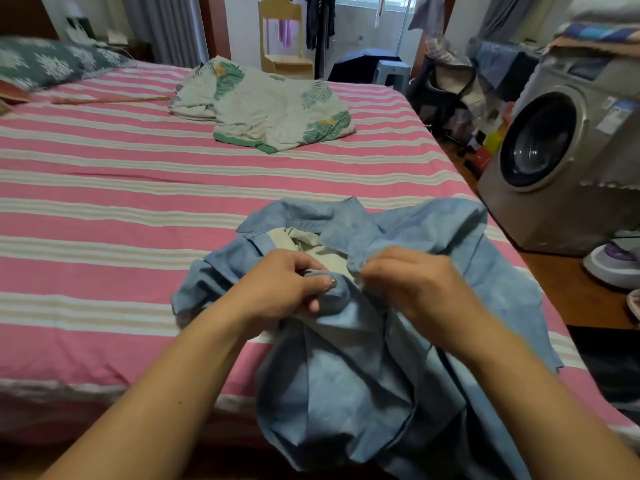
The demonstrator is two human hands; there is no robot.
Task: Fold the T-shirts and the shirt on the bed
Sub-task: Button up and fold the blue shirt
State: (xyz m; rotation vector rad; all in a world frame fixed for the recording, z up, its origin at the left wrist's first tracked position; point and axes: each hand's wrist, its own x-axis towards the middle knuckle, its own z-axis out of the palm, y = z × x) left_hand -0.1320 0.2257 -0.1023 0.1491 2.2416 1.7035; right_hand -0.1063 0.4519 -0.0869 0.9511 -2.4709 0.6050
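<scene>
Blue cotton shirt (363, 358), bunched at the near edge of the bed (104, 188), held at its button placket: left hand (287, 285) and right hand (412, 285) each pinch one front edge, fingers curled, apparently fastening a button. Folding not yet begun; the leaf-print T-shirt (266, 109) lies crumpled mid-bed, well apart, also unfolded. Beyond: pillow (52, 60) at the head, washing machine (554, 161) beside the bed. Nothing blocks the striped surface between garments
</scene>
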